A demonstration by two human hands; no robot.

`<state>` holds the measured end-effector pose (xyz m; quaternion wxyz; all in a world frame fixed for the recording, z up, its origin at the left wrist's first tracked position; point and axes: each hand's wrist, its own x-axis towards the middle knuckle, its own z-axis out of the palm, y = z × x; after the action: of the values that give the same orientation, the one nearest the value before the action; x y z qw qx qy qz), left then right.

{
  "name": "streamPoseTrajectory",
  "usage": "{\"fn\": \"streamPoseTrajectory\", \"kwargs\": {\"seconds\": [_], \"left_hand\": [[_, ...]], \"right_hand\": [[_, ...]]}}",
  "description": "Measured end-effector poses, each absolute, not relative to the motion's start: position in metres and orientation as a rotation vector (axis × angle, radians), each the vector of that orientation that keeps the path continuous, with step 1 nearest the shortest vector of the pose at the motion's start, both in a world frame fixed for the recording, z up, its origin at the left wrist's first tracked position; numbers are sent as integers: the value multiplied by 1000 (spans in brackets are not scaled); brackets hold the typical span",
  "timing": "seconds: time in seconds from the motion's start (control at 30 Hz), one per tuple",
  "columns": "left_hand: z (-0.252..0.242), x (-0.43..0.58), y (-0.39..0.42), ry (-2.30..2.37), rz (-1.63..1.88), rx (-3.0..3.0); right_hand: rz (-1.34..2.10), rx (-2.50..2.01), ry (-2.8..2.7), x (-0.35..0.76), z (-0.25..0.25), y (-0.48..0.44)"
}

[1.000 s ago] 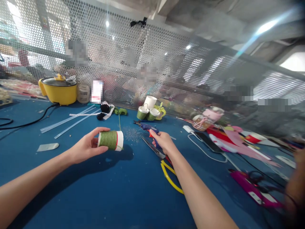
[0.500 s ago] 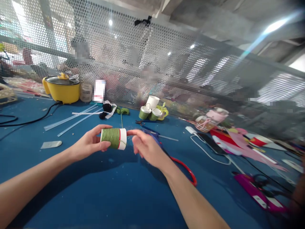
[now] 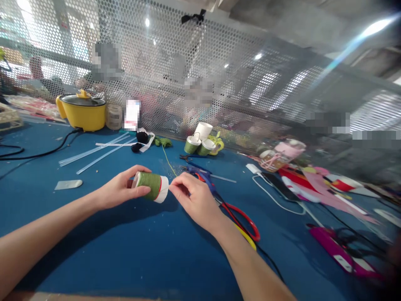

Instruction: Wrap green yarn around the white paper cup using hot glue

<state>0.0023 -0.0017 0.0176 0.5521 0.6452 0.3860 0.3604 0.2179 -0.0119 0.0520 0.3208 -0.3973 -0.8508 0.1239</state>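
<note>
A white cup wrapped in green yarn (image 3: 150, 184), with a red line near its bare white end, lies sideways in my left hand (image 3: 117, 189). The thumb and fingers of that hand grip its left end. Just right of the white end, my right hand (image 3: 196, 200) pinches the green yarn between thumb and forefinger. From there the strand runs up and back to a green yarn bundle (image 3: 164, 142) on the blue table (image 3: 125, 251). Behind stand two small green-wrapped cups (image 3: 192, 144) and a white one (image 3: 204, 131).
A yellow electric pot (image 3: 86, 115), clear sticks (image 3: 94, 152) and a jar are at the left. Near my right hand lie a blue glue gun (image 3: 200, 172) and red-handled scissors (image 3: 247, 219). A phone (image 3: 277, 186) and purple power strip (image 3: 341, 251) are at the right.
My right thumb and forefinger have closed into a pinch at the yarn. The cup has tilted, its white end lower. The strand now slants toward my right hand, and yellow on the scissors' handle shows.
</note>
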Motion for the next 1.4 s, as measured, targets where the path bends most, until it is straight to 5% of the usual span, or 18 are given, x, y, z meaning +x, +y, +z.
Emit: {"fn": "streamPoseTrajectory", "kwargs": {"seconds": [0.6, 1.4], "left_hand": [[16, 4, -8, 804, 730, 1581], [19, -2, -11, 713, 743, 2025]], "right_hand": [[279, -902, -2228, 215, 51, -7], [758, -1172, -2121, 221, 55, -8]]}}
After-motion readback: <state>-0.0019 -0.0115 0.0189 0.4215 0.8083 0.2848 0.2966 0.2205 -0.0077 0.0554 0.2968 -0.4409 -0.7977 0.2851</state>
